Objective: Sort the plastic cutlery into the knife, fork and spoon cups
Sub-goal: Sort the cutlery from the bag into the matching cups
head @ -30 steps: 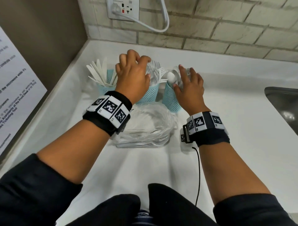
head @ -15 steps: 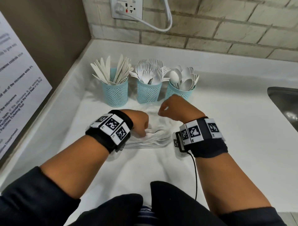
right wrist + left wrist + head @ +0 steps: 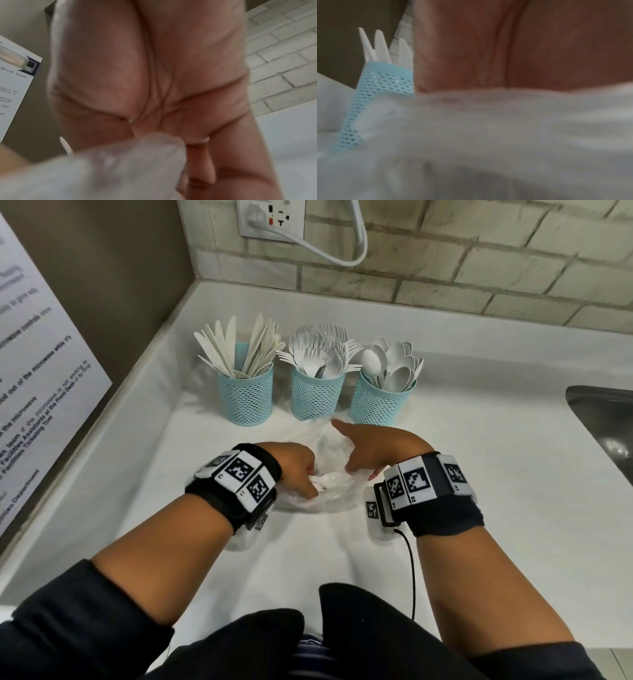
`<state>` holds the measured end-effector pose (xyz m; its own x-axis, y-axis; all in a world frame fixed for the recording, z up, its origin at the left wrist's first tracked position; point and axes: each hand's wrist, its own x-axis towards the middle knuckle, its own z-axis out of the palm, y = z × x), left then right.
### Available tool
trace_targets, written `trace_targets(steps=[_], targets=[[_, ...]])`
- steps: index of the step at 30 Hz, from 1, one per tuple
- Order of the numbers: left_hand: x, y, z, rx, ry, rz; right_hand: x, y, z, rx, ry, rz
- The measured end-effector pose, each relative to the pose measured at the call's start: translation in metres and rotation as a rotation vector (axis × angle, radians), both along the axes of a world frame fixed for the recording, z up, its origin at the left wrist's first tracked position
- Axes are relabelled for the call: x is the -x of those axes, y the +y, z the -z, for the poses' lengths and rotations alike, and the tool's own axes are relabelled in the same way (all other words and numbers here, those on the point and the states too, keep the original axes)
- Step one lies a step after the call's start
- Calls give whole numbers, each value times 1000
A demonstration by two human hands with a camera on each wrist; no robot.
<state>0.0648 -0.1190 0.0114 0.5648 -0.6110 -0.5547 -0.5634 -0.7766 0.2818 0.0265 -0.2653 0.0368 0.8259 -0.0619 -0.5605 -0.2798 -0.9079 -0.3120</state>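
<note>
A: Eyes on the plastic bag, lying just in front of the three mesh cups. White cutlery shows through its open mouth, a pale rounded piece at the top, perhaps a spoon, though I can't call it for certain.

B: And the left hand is right on it, reaching in from the bag's left side. Its fingers curl down into the opening, apparently closing on that white piece, but the fingertips are buried in plastic, so whether they have a firm pinch I cannot tell.

A: The right hand sits on the bag's right edge. The right wrist view shows its fingers bent around a fold of clear film, holding the mouth open, forefinger stretched out toward the cups.

B: So the left is the nearer hand to the cutlery. The pieces seem to lie roughly crosswise in the bag, handles running left to right, though the crumpled film blurs that.

A: Beyond the bag, the knife cup stands far left, the fork cup directly behind, the spoon cup behind and right.

B: My read: a lift up and forward out of the bag comes next.
</note>
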Motion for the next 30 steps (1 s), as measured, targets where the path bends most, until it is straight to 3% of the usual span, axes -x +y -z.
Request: trace_targets(steps=[8,14,23,30], targets=[[-24,11,0,99,-62,-97,4,-2,-6,-132,-123,105],[-28,17,4,275,26,-197,4,-3,-4,-129,-106,99],[-28,20,3,337,80,-304,2,-7,-5,-50,-134,46],[-29,27,1,497,245,-440,0,-10,-5,24,-160,25]])
